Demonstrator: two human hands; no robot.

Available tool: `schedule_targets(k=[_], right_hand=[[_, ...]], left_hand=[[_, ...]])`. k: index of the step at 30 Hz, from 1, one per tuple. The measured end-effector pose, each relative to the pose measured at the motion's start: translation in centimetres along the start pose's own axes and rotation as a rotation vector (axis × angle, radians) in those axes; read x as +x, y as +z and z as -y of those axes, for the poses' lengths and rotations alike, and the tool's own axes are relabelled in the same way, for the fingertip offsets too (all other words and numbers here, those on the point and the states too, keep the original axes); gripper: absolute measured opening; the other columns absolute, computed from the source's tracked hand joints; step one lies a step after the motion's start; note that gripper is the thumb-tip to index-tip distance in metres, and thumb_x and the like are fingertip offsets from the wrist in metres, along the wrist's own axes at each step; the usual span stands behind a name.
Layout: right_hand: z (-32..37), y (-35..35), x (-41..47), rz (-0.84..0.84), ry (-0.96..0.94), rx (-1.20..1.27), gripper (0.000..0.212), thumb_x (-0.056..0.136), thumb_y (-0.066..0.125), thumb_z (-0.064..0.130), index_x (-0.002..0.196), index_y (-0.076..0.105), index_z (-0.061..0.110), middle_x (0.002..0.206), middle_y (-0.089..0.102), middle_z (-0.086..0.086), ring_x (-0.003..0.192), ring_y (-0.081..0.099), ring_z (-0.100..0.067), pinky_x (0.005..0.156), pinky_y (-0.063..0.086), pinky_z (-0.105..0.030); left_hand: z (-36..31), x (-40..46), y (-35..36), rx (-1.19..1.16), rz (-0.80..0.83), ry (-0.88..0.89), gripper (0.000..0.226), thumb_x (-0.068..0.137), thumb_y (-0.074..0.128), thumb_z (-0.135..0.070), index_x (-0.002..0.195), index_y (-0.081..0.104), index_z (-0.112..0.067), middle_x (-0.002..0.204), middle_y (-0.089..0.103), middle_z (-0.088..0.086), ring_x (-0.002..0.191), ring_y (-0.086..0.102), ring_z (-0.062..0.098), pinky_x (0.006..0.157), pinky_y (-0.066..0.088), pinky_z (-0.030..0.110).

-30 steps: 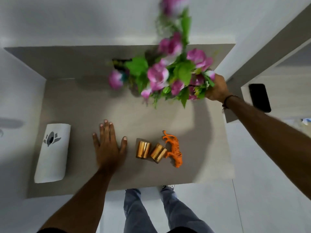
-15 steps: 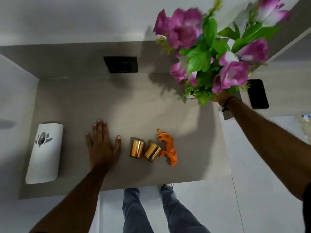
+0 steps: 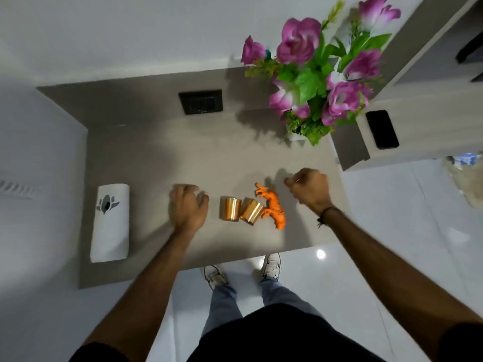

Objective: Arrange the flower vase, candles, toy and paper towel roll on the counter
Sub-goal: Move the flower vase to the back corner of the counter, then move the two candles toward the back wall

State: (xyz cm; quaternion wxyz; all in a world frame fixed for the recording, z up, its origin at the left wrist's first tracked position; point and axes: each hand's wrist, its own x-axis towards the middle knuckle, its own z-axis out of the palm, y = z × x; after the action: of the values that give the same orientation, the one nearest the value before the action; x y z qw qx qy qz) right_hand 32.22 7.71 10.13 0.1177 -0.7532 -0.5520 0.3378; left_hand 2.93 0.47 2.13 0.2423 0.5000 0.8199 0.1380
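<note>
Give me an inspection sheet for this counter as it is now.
Surface: grey counter, mostly bare.
Job's things: vase of flowers stands at back right; two candles lie touching, toy beside them; towel roll lies at left.
Clutter: phone on side ledge.
Grippers: left hand and right hand curled, hold nothing seen.
Cables: nothing seen.
Surroundings: black wall plate, white walls, glossy floor.
</note>
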Motion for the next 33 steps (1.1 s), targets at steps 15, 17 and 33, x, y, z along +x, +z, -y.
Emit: schedule_targets(k=[15, 17, 33], right_hand=[[5.1, 8.8, -7.4, 0.098, 0.053, -0.138, 0.063, 0.069, 0.075, 0.038, 0.122, 0.057, 0.009, 0.114, 0.067, -0.01, 0.09, 0.074, -0.037, 0.085, 0.06, -0.041], [5.3, 9.4, -7.1, 0.122, 0.052, -0.155, 0.053, 0.071, 0.075, 0.036, 0.112, 0.06, 0.005, 0.105, 0.07, -0.012, 0.083, 0.074, -0.036, 0.079, 0.061, -0.043], [14.8, 10.9, 7.0, 0.07, -0.146, 0.004, 0.053, 0.068, 0.082, 0.042, 0.11, 0.062, 0.018, 0.109, 0.071, -0.006, 0.098, 0.068, -0.029, 0.081, 0.059, -0.041]], left_hand=[[-2.9, -0.6, 0.7, -0.287, 0.516, -0.095, 0.032, 0.08, 0.086, -0.028, 0.098, 0.079, -0.003, 0.094, 0.08, 0.015, 0.087, 0.073, 0.027, 0.075, 0.052, 0.034], [-2.0, -0.3, 0.4, -0.322, 0.497, -0.116, 0.027, 0.082, 0.085, -0.023, 0.103, 0.08, -0.006, 0.105, 0.082, 0.015, 0.1, 0.077, 0.03, 0.09, 0.062, 0.038], [-3.0, 13.0, -4.4, -0.605, -0.113, -0.084, 0.084, 0.077, 0.081, 0.01, 0.148, 0.041, -0.012, 0.127, 0.066, 0.019, 0.116, 0.068, 0.035, 0.103, 0.058, 0.043]])
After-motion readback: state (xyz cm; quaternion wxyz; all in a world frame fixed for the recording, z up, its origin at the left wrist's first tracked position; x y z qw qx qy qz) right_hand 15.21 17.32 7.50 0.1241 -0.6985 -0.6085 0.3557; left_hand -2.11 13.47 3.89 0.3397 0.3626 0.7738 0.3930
